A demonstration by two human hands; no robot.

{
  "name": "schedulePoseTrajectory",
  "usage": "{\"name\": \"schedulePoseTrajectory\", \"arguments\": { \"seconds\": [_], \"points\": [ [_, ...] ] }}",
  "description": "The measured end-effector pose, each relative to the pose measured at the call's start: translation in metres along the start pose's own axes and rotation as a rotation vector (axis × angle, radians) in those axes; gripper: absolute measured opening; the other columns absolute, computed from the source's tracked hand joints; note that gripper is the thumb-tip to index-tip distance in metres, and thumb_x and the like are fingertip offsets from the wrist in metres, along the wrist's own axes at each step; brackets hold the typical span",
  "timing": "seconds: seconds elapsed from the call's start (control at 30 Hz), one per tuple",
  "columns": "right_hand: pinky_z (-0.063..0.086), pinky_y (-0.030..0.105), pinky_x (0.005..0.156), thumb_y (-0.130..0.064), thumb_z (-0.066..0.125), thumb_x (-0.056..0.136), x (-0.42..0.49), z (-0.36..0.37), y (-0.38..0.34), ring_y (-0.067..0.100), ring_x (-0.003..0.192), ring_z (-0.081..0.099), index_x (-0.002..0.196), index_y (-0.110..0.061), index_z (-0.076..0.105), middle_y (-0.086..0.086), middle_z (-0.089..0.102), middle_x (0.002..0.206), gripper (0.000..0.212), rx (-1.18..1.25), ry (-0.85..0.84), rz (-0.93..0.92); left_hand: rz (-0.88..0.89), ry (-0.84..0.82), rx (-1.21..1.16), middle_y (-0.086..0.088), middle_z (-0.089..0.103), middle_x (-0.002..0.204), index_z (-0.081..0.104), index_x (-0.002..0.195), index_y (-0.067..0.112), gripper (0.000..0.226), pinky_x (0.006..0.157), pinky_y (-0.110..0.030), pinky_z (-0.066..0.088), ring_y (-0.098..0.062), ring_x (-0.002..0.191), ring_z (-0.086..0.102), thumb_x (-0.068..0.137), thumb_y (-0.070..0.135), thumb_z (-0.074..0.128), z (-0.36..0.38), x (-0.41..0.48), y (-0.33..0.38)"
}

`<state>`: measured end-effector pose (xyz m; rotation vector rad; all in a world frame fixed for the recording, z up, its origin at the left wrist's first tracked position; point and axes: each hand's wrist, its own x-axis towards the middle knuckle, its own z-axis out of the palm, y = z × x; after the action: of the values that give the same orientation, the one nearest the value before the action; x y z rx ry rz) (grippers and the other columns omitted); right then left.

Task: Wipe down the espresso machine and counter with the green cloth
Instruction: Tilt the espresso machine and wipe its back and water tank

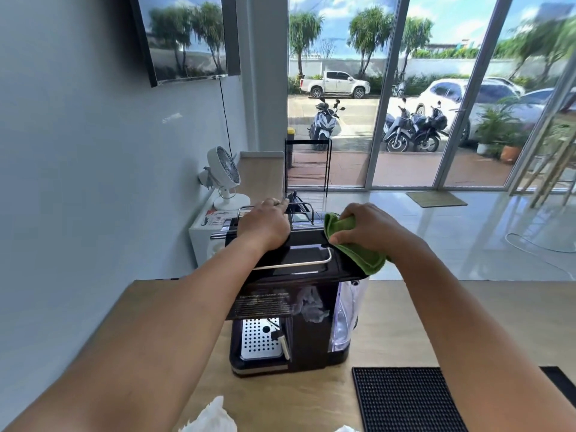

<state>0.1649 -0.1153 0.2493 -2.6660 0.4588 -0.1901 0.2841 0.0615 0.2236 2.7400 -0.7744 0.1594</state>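
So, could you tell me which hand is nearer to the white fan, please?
Left. The left hand rests on the espresso machine just right of the fan; the right hand, gripping the green cloth, is farther right.

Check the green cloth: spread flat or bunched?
Bunched. The right hand grips the green cloth in folds on the espresso machine's top, one end draping off.

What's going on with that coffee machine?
A person is cleaning a black espresso machine that stands on a wooden counter. The right hand grips a green cloth against the right edge of the machine's top. The left hand rests on the top, seemingly to steady it. A black mat lies on the counter nearby.
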Motion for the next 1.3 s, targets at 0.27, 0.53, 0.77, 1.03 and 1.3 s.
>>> {"name": "schedulePoseTrajectory", "arguments": {
  "seconds": [0.27,0.53,0.77,1.03,1.3],
  "points": [
    [0.05,0.038,0.087,-0.051,0.078,0.073,-0.042,0.01,0.01,0.024,0.101,0.052,0.127,-0.026,0.048,0.003,0.041,0.115,0.067,0.234,-0.031,0.125,0.007,0.001,0.031,0.004,0.027,0.155,0.027,0.15,0.029,0.051,0.112,-0.041,0.027,-0.021,0.141,0.029,0.099,0.03,0.026,0.0,-0.001,0.0],
    [0.048,0.031,0.073,-0.032,0.08,0.071,-0.103,0.046,0.026,0.018,0.085,0.059,0.097,-0.032,0.047,-0.004,0.057,0.1,0.042,0.314,0.158,0.133,0.001,-0.014,0.058,0.001,0.027,0.155,0.026,0.151,0.028,0.051,0.112,-0.042,0.027,-0.025,0.141,0.029,0.1,0.034,0.025,0.0,0.001,0.001],
    [0.054,0.032,0.071,-0.016,0.065,0.078,-0.133,0.062,0.052,0.016,0.076,0.064,0.09,-0.031,0.062,-0.009,0.067,0.08,0.019,0.333,0.079,0.271,0.032,-0.094,0.216,-0.004,0.03,0.155,0.029,0.149,0.031,0.053,0.113,-0.048,0.023,-0.03,0.141,0.03,0.097,0.04,0.037,-0.019,0.009,0.005],
    [0.055,0.032,0.062,-0.021,0.07,0.084,-0.14,0.039,-0.034,0.021,0.068,0.067,0.11,-0.006,0.069,0.015,0.074,0.102,0.031,1.251,-0.327,0.177,0.066,-0.189,0.022,0.004,0.062,0.13,0.063,0.124,0.031,0.033,0.104,-0.038,0.042,-0.022,0.118,0.056,0.092,0.039,0.056,-0.041,0.035,-0.004],
    [0.056,0.034,0.058,-0.018,0.063,0.087,-0.117,0.063,-0.076,0.024,0.06,0.064,0.09,0.002,0.073,0.016,0.065,0.08,0.022,1.564,-0.183,0.32,0.064,-0.177,-0.071,0.003,0.069,0.113,0.071,0.106,0.027,0.022,0.091,-0.033,0.049,-0.02,0.099,0.063,0.09,0.039,0.062,-0.034,0.051,-0.015]
  ]
}}
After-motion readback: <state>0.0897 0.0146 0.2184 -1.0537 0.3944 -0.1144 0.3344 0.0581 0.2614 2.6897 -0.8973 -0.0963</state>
